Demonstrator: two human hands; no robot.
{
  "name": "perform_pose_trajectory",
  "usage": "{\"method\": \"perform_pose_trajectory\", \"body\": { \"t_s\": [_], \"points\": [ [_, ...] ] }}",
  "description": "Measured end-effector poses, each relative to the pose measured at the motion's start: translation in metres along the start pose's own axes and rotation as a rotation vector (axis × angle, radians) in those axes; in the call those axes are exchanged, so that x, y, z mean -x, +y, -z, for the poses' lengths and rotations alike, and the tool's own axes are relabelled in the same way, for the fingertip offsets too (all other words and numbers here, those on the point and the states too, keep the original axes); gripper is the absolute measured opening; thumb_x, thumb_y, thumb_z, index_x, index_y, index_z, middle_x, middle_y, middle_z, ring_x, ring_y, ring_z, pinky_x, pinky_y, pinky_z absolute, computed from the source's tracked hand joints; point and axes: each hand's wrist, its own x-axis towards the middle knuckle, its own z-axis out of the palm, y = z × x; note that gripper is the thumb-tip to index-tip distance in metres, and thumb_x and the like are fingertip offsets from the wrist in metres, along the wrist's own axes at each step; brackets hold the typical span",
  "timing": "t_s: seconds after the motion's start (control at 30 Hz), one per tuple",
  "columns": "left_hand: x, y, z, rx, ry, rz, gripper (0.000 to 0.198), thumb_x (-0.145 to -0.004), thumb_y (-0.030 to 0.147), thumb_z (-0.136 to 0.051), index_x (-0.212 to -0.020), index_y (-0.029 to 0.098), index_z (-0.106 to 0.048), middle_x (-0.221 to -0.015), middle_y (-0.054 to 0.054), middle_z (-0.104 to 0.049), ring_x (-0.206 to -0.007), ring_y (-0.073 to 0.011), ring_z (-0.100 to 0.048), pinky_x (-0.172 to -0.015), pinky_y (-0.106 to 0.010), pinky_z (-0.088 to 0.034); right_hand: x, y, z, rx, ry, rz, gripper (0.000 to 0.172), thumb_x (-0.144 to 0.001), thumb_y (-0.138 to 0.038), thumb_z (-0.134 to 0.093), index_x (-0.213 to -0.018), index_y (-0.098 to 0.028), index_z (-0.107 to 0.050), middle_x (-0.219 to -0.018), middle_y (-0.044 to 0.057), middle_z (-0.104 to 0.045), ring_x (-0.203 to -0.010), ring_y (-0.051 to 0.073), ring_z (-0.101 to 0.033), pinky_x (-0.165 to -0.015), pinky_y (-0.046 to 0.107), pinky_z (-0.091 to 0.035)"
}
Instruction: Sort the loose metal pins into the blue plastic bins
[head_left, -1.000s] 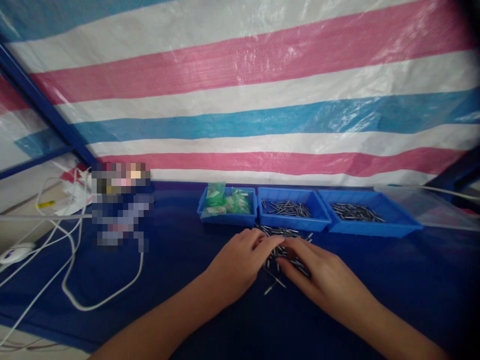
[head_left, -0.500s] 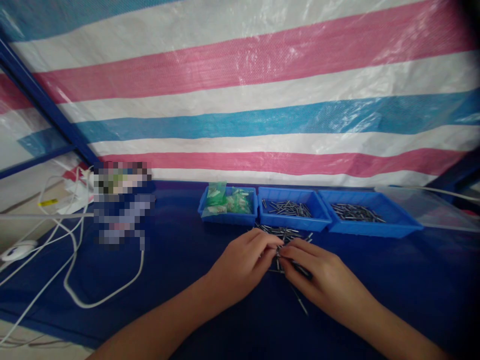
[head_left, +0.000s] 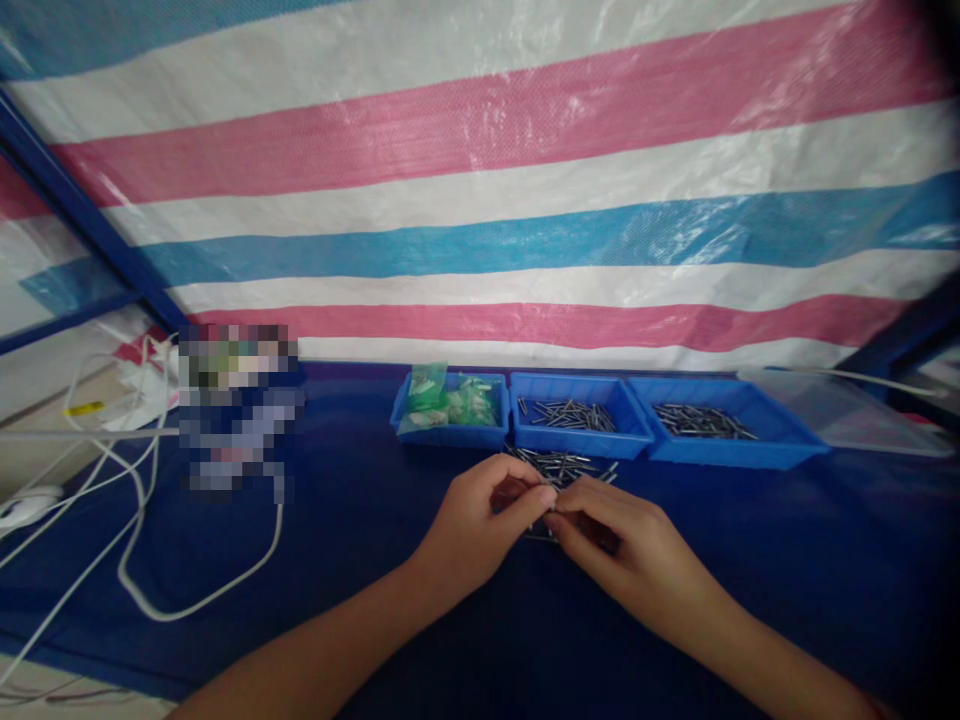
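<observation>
Close to the middle of the dark blue table, my left hand (head_left: 487, 515) and my right hand (head_left: 626, 530) meet with fingertips pinched together. Whatever is between their fingers is too small and covered to make out. Just behind and beneath them lies a loose pile of thin metal rods (head_left: 566, 465), dark and silvery, partly hidden by both hands. More such pieces fill part of the middle blue bin (head_left: 581, 442) and the right blue bin (head_left: 739, 455), which stand behind the pile.
A left blue bin (head_left: 450, 436) holds green plastic packets (head_left: 472, 400). White cables (head_left: 172, 612) loop over the table's left side near a blurred-out patch. A clear plastic sheet (head_left: 847, 415) lies at the right back. Striped sheeting (head_left: 480, 230) hangs behind the table.
A long thin rod that stuck out below my right hand no longer shows. My fingertips have shifted slightly and pinch closer together. The whole view has moved a little.
</observation>
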Motion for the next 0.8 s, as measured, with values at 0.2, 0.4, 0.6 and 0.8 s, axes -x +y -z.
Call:
{"method": "perform_pose_trajectory", "body": {
  "t_s": [0.2,0.4,0.6,0.8],
  "points": [
    [0.0,0.001,0.0,-0.029,-0.012,0.018,0.016,-0.084,0.031,-0.059,-0.084,0.015,-0.061,-0.081,-0.002,-0.064,-0.076,-0.0139,-0.06,-0.067,-0.022,-0.047,-0.001,0.0,0.001,-0.031,-0.001,-0.021,0.019,-0.091,-0.023,-0.046,-0.076,-0.02,-0.058,-0.068,0.001,-0.056,-0.062,0.013,-0.053,-0.056,0.025,-0.042],
    [0.0,0.001,0.001,-0.057,-0.026,-0.005,0.017,-0.085,0.032,-0.057,-0.087,0.016,-0.062,-0.082,-0.002,-0.065,-0.078,-0.0147,-0.06,-0.069,-0.023,-0.047,-0.001,0.002,0.0,-0.066,0.026,-0.048,0.02,-0.091,-0.026,-0.047,-0.076,-0.02,-0.06,-0.068,0.002,-0.056,-0.062,0.014,-0.052,-0.055,0.025,-0.042],
    [0.0,0.001,0.002,-0.068,-0.027,-0.045,0.016,-0.088,0.03,-0.053,-0.092,0.016,-0.06,-0.084,-0.003,-0.064,-0.079,-0.0145,-0.061,-0.071,-0.023,-0.047,-0.001,0.01,0.001,-0.093,0.118,-0.081,0.015,-0.088,-0.03,-0.053,-0.08,-0.021,-0.061,-0.069,0.001,-0.055,-0.061,0.013,-0.051,-0.054,0.025,-0.043],
    [-0.001,0.0,0.004,-0.21,-0.064,-0.094,0.017,-0.091,0.029,-0.048,-0.093,0.016,-0.058,-0.084,-0.002,-0.063,-0.077,-0.0131,-0.059,-0.069,-0.022,-0.045,-0.002,0.009,0.006,-0.092,0.169,-0.063,0.015,-0.089,-0.032,-0.053,-0.084,-0.021,-0.062,-0.074,0.003,-0.06,-0.065,0.015,-0.055,-0.058,0.027,-0.046]
  ]
}}
